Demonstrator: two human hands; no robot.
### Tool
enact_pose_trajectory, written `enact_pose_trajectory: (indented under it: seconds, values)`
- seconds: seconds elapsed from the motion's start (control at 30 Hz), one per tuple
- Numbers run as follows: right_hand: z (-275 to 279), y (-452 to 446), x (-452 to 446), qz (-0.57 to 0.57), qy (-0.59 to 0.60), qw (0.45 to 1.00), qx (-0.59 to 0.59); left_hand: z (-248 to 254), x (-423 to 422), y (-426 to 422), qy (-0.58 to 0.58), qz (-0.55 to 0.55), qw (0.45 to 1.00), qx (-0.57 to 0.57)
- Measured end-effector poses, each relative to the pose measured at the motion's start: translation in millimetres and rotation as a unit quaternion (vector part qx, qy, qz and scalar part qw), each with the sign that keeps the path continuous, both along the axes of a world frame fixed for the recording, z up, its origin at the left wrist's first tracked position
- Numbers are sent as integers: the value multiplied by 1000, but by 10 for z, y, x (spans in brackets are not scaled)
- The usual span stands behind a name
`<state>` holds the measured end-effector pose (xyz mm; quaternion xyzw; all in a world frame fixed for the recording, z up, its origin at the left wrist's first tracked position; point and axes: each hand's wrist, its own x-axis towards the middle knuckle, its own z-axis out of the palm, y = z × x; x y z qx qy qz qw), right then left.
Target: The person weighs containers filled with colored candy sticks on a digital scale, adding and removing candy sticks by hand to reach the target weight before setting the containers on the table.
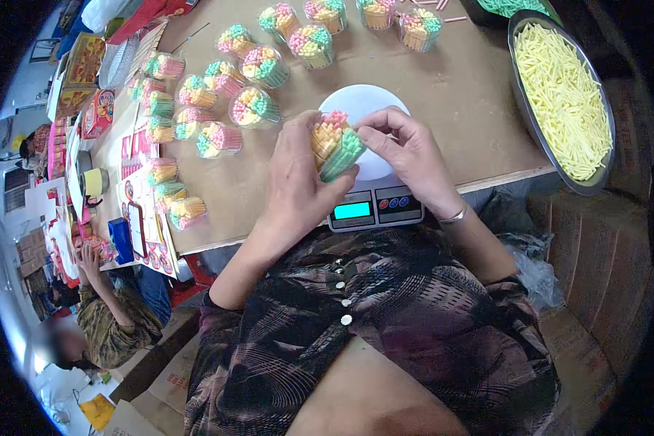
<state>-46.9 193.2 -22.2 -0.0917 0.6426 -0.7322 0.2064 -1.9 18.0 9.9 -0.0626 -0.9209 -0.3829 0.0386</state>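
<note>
Head view | left hand: wrapped round stick bundle | right hand: thumb and finger nearly together at its edge — cannot tell what's pinched | bundle: above scale

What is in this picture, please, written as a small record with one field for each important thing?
left hand: holds a bundle of coloured sticks, pink, orange and green
right hand: fingertips close to the bundle; contact unclear
scale: white round plate, display lit; below the hands
finished-looking bundles: many, on the brown table, left and far side
bowl: full of yellow sticks, at right
another person: at far left
</note>
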Motion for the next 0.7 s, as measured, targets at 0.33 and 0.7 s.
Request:
enact_pose_trajectory:
  seconds: [0.33,0.7]
  values:
    - [238,80,-84,45,94,989,104,-53,50,-37,32,-13,999,1]
    - [435,53,-127,110,172,965,167,-167,26,-26,94,-19,992,78]
